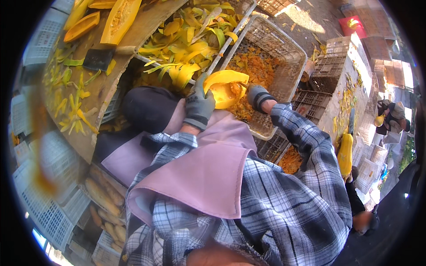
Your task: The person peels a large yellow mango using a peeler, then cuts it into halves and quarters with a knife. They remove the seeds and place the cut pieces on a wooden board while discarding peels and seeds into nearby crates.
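My left hand, in a grey work glove, holds a cut, peeled yellow squash piece by its left side. The hollow of the piece faces up and shows orange pulp. My right hand, also gloved, is closed around a slim tool at the right rim of the hollow. Most of that tool is hidden, so its kind is unclear. Below the squash stands a plastic crate holding scraped orange pulp and seeds. Beside it, another crate is heaped with yellow-green peels.
On the wooden table at left lie a cleaver, halved squash and peel strips. A peel-strewn board on crates at right carries a whole peeled squash. One person sits farther off; another is at lower right.
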Available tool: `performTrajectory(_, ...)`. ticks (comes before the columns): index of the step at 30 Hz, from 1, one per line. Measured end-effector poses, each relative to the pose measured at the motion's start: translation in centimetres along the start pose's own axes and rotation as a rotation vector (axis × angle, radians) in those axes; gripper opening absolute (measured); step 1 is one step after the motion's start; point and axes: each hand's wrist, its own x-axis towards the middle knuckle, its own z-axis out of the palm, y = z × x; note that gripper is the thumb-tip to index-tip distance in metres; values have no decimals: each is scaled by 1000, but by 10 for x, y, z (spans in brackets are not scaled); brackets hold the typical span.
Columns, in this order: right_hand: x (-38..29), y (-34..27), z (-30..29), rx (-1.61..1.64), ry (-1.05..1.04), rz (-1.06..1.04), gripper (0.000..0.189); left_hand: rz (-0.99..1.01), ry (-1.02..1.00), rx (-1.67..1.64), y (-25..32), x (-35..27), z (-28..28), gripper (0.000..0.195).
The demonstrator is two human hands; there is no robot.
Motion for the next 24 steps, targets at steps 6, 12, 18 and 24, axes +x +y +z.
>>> performTrajectory(6, 13, -43, -17, -214, -225, -376, 23, -95, -9, 38, -7, 6, 3, 49)
performTrajectory(12, -31, -22, -3, 1005, -324, 137, 18, -118, -34, 36, -3, 1, -3, 48)
performTrajectory(18, -77, 58, 18, 636, 237, 474, 36, 175, 94, 5, -4, 4, -5, 50)
performTrajectory(24, -69, -30, -34, 916, 379, 145, 41, -101, 43, -31, -11, 10, -1, 51)
